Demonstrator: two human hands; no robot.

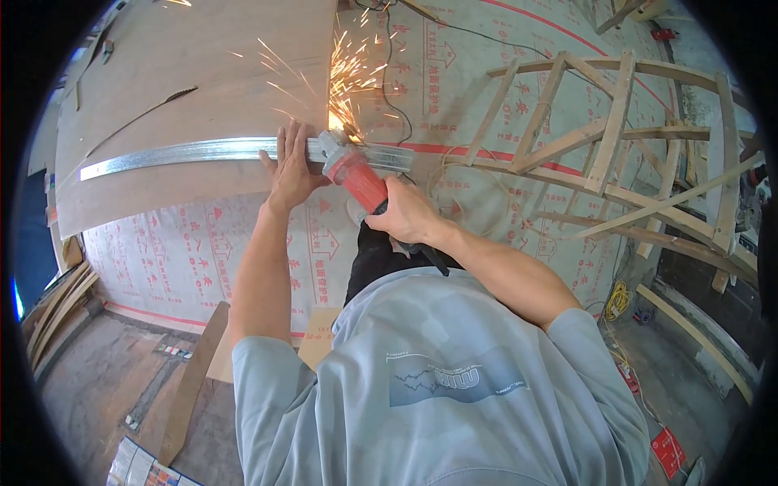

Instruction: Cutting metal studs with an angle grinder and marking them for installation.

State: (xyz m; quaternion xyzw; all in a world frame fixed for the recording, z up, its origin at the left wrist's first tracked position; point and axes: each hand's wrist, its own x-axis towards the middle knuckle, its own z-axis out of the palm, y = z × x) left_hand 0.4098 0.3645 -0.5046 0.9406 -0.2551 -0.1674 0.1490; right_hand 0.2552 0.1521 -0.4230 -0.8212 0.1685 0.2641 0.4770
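Observation:
A red angle grinder is gripped in my right hand, its grey head against a long silver metal channel. Bright sparks spray away from the contact point toward the far side. My left hand lies with fingers stretched over the channel, just left of the grinder head, pressing it down. The channel rests across a brown board, and its right end sticks out past the board's edge. The grinder head hides the disc and the cut itself.
A wooden frame of curved rails and slats stands to the right. Printed protective sheeting covers the floor. A dark cable runs beyond the board's edge. A yellow cord coil lies at the right; wood strips lean at the left.

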